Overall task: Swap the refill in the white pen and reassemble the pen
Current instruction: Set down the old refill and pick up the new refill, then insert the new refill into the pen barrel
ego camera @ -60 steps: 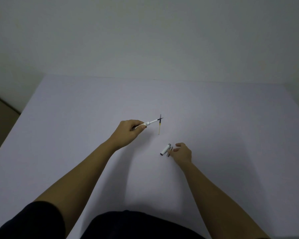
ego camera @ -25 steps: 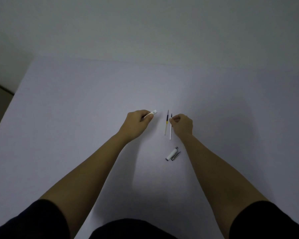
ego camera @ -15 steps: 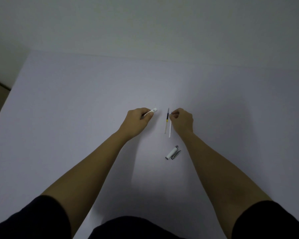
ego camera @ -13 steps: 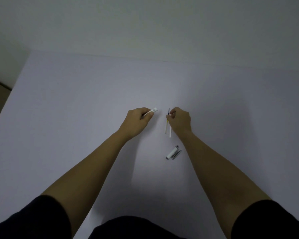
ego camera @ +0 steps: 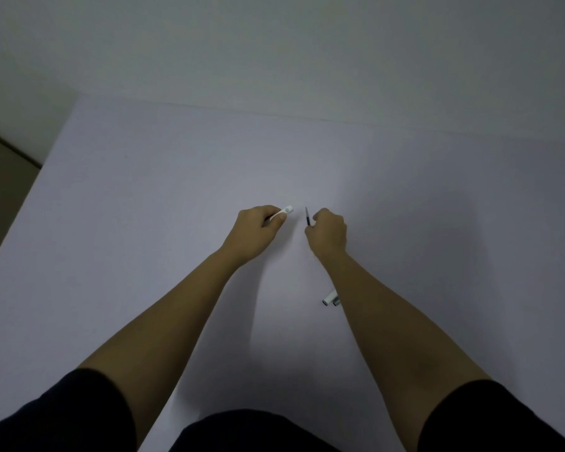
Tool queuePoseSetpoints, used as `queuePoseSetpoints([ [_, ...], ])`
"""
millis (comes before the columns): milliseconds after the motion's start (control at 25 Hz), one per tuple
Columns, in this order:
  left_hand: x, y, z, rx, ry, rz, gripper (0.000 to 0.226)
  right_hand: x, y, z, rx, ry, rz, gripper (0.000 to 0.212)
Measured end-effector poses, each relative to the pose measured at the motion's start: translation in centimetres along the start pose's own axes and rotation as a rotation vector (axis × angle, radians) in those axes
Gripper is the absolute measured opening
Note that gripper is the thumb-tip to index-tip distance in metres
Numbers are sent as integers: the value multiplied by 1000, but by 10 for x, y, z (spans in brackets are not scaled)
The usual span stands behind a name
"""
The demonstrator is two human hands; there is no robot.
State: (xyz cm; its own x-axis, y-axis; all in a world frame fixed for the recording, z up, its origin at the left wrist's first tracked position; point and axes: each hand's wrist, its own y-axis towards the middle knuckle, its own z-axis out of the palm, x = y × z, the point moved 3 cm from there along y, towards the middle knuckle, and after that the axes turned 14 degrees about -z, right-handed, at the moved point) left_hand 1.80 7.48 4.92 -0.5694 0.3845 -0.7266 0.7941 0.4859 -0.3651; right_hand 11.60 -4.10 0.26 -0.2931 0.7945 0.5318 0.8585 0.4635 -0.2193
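Now, from the head view, the left hand [ego camera: 253, 231] is pinching the white pen barrel [ego camera: 282, 213], its fingers closed around it, open end poking out, while the right hand [ego camera: 328, 231] is gripping a thin refill [ego camera: 306, 216] tightly, tip pointing away. The pen cap [ego camera: 330, 297] is lying on the smooth matte counter [ego camera: 144, 207] beside the right forearm. Risk: that slim, slick rod is likely missing the narrow bore, or the forearm is nudging the round cap rolling.

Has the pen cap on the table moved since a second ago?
No. The pen cap lies on the table as before, below the hands; the right forearm now partly covers it.
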Motion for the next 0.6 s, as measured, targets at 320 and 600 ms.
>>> queuePoseSetpoints([
  [320,0,-12,-13,-10,26,11,46,11,-13,-47,-203,714,93,24],
  [600,-32,-44,-11,-13,-14,101,41,19,-52,-105,-337,1159,34,4],
])
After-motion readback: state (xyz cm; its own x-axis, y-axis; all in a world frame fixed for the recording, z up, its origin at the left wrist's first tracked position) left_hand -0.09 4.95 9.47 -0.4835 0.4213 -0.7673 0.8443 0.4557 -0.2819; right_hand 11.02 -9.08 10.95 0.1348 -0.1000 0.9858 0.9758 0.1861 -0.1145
